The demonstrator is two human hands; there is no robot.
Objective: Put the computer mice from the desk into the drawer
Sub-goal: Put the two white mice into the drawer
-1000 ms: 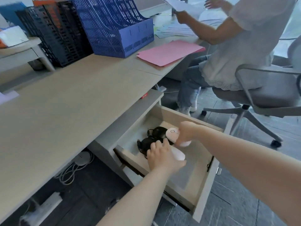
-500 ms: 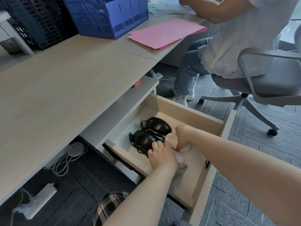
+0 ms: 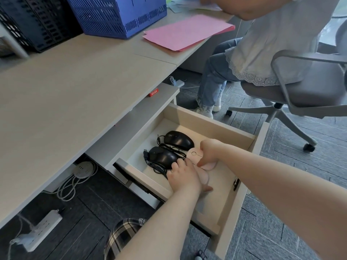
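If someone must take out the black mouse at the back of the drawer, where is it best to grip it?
Likely from above, across the narrow sides of the rear black mouse: it lies flat, its domed back uncovered. Its cable trails toward the other mouse, so lift slowly.

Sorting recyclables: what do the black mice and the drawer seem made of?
Black mice: likely moulded plastic, smooth shells with soft sheen, rubbery-looking cords. Drawer: probably laminated board, matte pale wood tone with flat cut edges; core not visible.
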